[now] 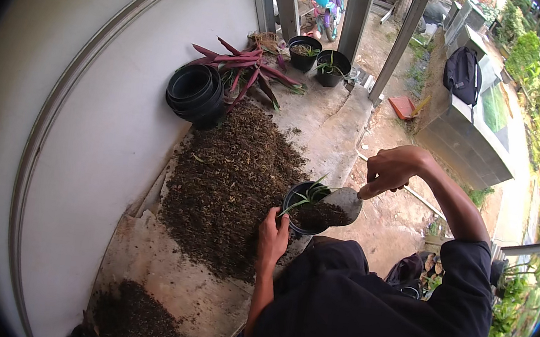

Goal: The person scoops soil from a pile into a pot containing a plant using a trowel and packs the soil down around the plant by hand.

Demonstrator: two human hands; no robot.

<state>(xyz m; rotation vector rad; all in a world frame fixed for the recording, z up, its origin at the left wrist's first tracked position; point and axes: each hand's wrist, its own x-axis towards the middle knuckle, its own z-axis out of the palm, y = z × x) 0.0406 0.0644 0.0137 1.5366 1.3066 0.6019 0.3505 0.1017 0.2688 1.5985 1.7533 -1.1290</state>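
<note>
My right hand (392,170) grips the handle of a metal garden trowel (351,202), raised on the right. The trowel's blade carries dark soil and tilts over the right side of a black plastic plant pot (291,196). Inside that pot stands a small green plant (310,196) with long narrow leaves, leaning out over the rim. My left hand (274,235) holds the pot's near left rim, a leaf tip close to its fingers. Beside the pot spreads a broad heap of brown soil mix (228,189) on the concrete floor.
Nested empty black pots (196,92) stand against the white wall (122,118), next to uprooted purple-leaved plants (246,65). Behind are two potted plants (330,71). A smaller soil pile (135,319) lies lower left. Beyond the metal posts are an orange dustpan (401,107) and a backpack (463,75).
</note>
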